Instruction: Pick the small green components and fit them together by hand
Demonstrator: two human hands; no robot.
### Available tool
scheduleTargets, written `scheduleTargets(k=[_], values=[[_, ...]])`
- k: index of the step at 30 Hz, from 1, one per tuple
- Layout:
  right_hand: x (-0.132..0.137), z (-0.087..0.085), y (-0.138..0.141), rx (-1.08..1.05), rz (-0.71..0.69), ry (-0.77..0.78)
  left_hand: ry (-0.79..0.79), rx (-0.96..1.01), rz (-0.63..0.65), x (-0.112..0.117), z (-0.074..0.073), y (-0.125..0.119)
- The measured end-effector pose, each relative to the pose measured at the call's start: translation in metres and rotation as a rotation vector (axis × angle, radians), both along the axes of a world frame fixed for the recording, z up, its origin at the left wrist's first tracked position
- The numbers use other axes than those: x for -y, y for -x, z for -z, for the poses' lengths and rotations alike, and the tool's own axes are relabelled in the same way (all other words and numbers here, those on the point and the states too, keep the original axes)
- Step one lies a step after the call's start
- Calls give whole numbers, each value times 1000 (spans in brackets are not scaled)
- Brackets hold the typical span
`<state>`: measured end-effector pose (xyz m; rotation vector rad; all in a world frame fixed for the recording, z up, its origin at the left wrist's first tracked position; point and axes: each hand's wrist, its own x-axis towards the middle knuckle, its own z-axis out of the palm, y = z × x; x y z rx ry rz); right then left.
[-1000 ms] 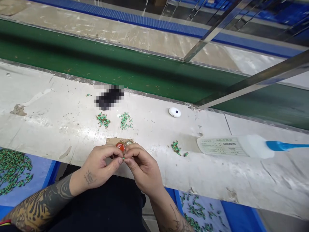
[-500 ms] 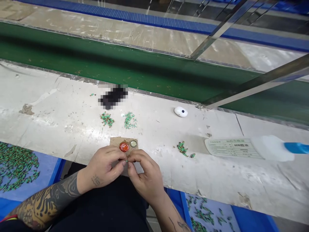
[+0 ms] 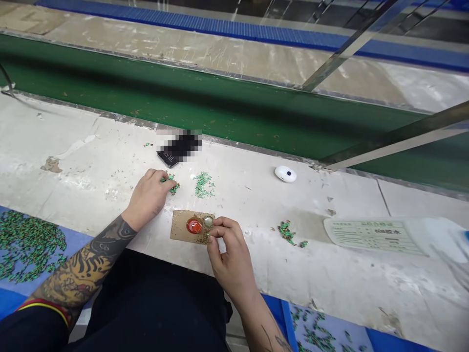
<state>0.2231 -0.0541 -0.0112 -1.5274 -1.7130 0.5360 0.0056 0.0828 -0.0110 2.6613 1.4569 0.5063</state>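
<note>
My left hand reaches forward over the white bench, fingers curled onto a small pile of tiny green parts. My right hand stays near the bench's front edge and pinches a tiny green part against the small clear cap. That cap sits beside a red cap on a brown cardboard scrap. A second green pile lies just right of my left hand.
A phone lies behind the piles, a white oval device to the right. More green parts lie near a labelled plastic bottle. Blue trays of green parts flank my lap. A green conveyor belt runs behind the bench.
My hands were pinched together over the cardboard; now my left hand has moved forward to the left green pile, while my right hand stays by the caps.
</note>
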Motion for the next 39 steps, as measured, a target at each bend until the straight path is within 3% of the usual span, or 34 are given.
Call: scheduleTargets(k=[6,10,13,18,23,28,34,39], values=[[-1,7,1,-14,12,74,-7,-79,73,-13,12,0],[-5,11,4,16,41,114,-52,15,77,-12,11,-1],[-8,14,5,53,58,106,11,211,27,-5,0,-2],[-11,14,5,120,32,83,385,766,-180,19,-19,-2],[-11,13,6,189,13,33,607,1080,-215,37,-19,0],[-13,13,6,268,-5,1,760,1126,-315,46,-15,1],[-15,10,7,324,-29,-22,767,1114,-307,57,-11,-1],[-12,4,4,45,32,74,871,1182,-310,68,-10,-4]])
